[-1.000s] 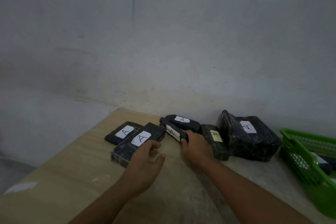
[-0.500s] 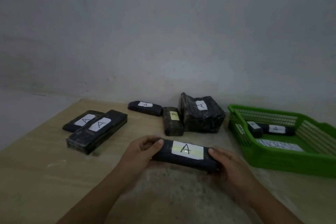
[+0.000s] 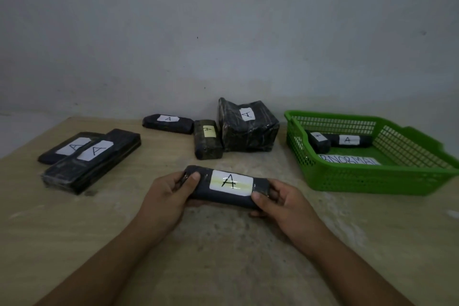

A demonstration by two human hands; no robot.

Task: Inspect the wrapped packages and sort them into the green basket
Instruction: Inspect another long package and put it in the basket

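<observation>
- Where the table (image 3: pixel 74 231) stretches farthest left of the green basket (image 3: pixel 372 180), two flat packages (image 3: pixel 94 156) lie overlapped, their "A" labels facing up, apparently awaiting their turn.
- Nearer the basket, on the wall side, a slim package (image 3: pixel 167 124), a yellow-labelled package (image 3: pixel 207 143) and a bulky package (image 3: pixel 248 126) sit in a loose row. The bulky one lies just beside the basket's left wall.
- Left of the basket and in front of that row, the left hand (image 3: pixel 169 196) grips one end of the held package (image 3: pixel 227 185), thumb on top and fingers curled beneath.
- The held package appears lifted off the table, left of the basket's near corner. Its long axis runs side to side, its right end points toward the basket, and its "A" label faces up at the wearer. Gripping only the ends seems meant to keep label and wrap bare for inspection.
- The right hand (image 3: pixel 280 204) clamps the end nearest the basket, so the hands sit a package-length apart.
- Inside the basket, two sorted packages (image 3: pixel 352 140) lie near its far-left corner, beyond a paper sheet (image 3: pixel 347 159) whose lettering is partly hidden.
</observation>
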